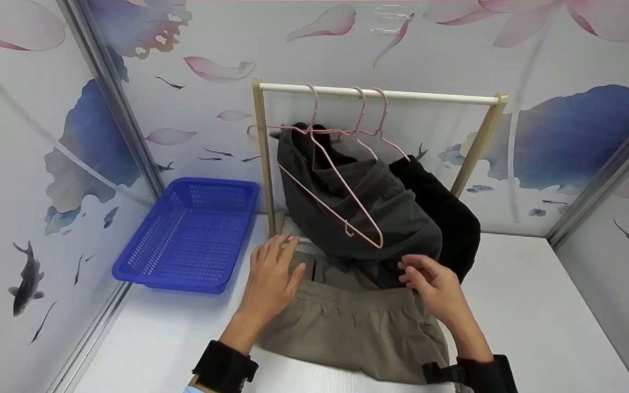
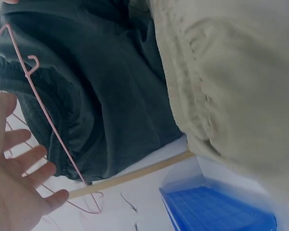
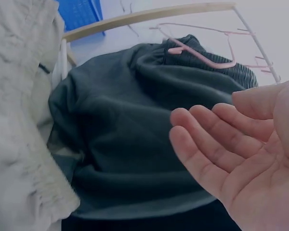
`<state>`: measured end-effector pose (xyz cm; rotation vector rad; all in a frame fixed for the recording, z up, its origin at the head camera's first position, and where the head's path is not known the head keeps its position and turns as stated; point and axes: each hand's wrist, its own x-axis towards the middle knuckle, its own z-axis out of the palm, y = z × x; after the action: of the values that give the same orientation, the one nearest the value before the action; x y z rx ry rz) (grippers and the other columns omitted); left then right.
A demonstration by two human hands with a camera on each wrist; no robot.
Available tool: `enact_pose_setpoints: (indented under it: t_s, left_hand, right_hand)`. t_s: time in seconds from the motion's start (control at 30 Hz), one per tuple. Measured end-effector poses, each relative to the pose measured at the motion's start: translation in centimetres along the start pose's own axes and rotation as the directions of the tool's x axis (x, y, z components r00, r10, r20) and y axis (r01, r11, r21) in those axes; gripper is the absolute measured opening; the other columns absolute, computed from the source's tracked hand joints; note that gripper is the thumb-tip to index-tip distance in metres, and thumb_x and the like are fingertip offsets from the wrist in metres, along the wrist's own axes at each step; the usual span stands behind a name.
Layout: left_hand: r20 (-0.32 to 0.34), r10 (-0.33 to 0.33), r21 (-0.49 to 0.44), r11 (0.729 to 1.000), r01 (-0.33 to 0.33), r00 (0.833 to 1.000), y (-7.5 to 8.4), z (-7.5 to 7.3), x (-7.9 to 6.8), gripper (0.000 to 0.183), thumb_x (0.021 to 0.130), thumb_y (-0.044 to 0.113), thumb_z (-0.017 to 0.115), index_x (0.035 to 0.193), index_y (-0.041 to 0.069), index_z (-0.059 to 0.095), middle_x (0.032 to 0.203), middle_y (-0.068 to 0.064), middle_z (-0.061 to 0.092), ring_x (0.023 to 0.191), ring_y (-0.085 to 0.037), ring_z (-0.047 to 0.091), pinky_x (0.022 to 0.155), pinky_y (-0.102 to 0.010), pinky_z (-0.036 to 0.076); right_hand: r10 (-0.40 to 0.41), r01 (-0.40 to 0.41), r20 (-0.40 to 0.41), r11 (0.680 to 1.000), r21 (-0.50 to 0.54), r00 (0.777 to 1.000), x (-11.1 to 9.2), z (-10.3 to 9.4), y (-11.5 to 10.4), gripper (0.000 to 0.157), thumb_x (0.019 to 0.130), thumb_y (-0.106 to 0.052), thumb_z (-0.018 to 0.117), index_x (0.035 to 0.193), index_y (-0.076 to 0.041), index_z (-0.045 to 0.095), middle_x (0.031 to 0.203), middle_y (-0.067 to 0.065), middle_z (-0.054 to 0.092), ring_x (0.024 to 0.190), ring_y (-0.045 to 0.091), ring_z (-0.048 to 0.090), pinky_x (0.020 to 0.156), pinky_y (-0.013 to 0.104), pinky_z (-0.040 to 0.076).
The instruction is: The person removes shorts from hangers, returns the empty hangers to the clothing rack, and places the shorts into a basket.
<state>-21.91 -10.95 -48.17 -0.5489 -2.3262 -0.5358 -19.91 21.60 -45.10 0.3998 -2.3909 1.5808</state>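
Olive-khaki pants with a gathered elastic waistband lie on the white table in front of a small clothes rack. My left hand hovers over their left end, fingers spread and nothing gripped. Above their right side is my right hand, its fingers loosely bent and the palm bare in the right wrist view. Dark grey pants with an elastic waist hang from the rack, just beyond both hands. A pink hanger hangs in front of them, its lower bar across the cloth. Whether either hand brushes the fabric, I cannot tell.
A blue plastic basket stands left of the rack. The rack has a white rail and wooden posts. Further pink hangers hook over the rail, with a black garment behind. Patterned panels surround the table.
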Motion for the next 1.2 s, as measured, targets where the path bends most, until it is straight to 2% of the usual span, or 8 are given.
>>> enact_pose_setpoints:
  t_s: [0.2, 0.33, 0.53, 0.73, 0.83, 1.0, 1.2]
  left_hand:
    - [-0.099, -0.038, -0.010, 0.999, 0.037, 0.994, 1.7, 1.1, -0.7, 0.046, 0.103, 0.031, 0.061, 0.136, -0.002, 0.062, 0.136, -0.024, 0.058, 0.125, -0.044, 0.054, 0.101, -0.060, 0.043]
    - [-0.068, -0.096, 0.018, 0.995, 0.097, 0.993, 2.9, 1.5, -1.2, 0.049, 0.103, 0.034, 0.060, 0.138, -0.001, 0.061, 0.139, -0.025, 0.056, 0.125, -0.044, 0.053, 0.101, -0.059, 0.044]
    - [-0.018, -0.186, 0.020, 0.982, 0.186, 0.982, 4.3, 2.6, -2.2, 0.053, 0.099, 0.032, 0.067, 0.141, 0.000, 0.058, 0.142, -0.026, 0.052, 0.126, -0.043, 0.052, 0.100, -0.059, 0.045]
    - [-0.002, -0.239, 0.035, 0.970, 0.239, 0.971, 5.3, 4.0, -3.3, 0.055, 0.097, 0.034, 0.068, 0.139, 0.000, 0.058, 0.140, -0.026, 0.052, 0.125, -0.045, 0.051, 0.100, -0.063, 0.043]
    - [0.042, -0.281, 0.037, 0.959, 0.279, 0.959, 5.7, 4.5, -3.8, 0.058, 0.098, 0.036, 0.067, 0.141, -0.001, 0.057, 0.142, -0.028, 0.051, 0.126, -0.048, 0.050, 0.100, -0.065, 0.043]
    - [0.119, -0.346, 0.025, 0.938, 0.346, 0.931, 6.2, 5.4, -4.5, 0.064, 0.097, 0.039, 0.069, 0.145, 0.000, 0.053, 0.145, -0.030, 0.047, 0.130, -0.053, 0.047, 0.102, -0.068, 0.041]
    - [0.152, -0.427, 0.037, 0.904, 0.427, 0.891, 6.8, 6.9, -5.2, 0.073, 0.092, 0.044, 0.074, 0.144, -0.001, 0.054, 0.145, -0.032, 0.045, 0.130, -0.054, 0.046, 0.102, -0.070, 0.039]
  right_hand:
    - [-0.094, 0.094, -0.066, 0.996, -0.014, 0.993, -0.9, -0.2, 1.1, 0.019, 0.101, 0.005, 0.059, 0.116, 0.006, 0.071, 0.110, 0.021, 0.073, 0.092, 0.008, 0.072, 0.078, 0.014, 0.054]
    - [-0.161, 0.159, -0.109, 0.987, -0.026, 0.981, -1.4, 0.0, 1.4, 0.019, 0.099, 0.008, 0.060, 0.114, 0.007, 0.071, 0.108, 0.022, 0.072, 0.092, 0.007, 0.071, 0.081, 0.011, 0.053]
    - [-0.208, 0.200, -0.165, 0.978, -0.062, 0.964, -1.8, 0.6, 1.8, 0.020, 0.098, 0.010, 0.062, 0.112, 0.004, 0.073, 0.106, 0.018, 0.073, 0.094, 0.003, 0.069, 0.081, 0.010, 0.052]
    - [-0.319, 0.301, -0.208, 0.947, -0.114, 0.925, -2.2, 1.5, 2.8, 0.025, 0.093, 0.015, 0.064, 0.112, 0.004, 0.074, 0.106, 0.018, 0.073, 0.096, 0.006, 0.068, 0.083, 0.008, 0.050]
    - [-0.344, 0.320, -0.216, 0.937, -0.137, 0.914, -2.5, 2.0, 3.2, 0.027, 0.091, 0.016, 0.065, 0.114, 0.004, 0.074, 0.108, 0.018, 0.073, 0.098, 0.009, 0.068, 0.085, 0.008, 0.049]
    - [-0.305, 0.271, -0.230, 0.948, -0.168, 0.924, -3.1, 2.9, 3.6, 0.026, 0.093, 0.011, 0.067, 0.114, -0.001, 0.075, 0.109, 0.012, 0.073, 0.096, 0.008, 0.066, 0.084, 0.008, 0.047]
    - [-0.309, 0.273, -0.240, 0.947, -0.171, 0.920, -3.6, 4.0, 4.2, 0.025, 0.091, 0.013, 0.067, 0.112, 0.003, 0.075, 0.107, 0.015, 0.073, 0.094, 0.008, 0.066, 0.083, 0.009, 0.047]
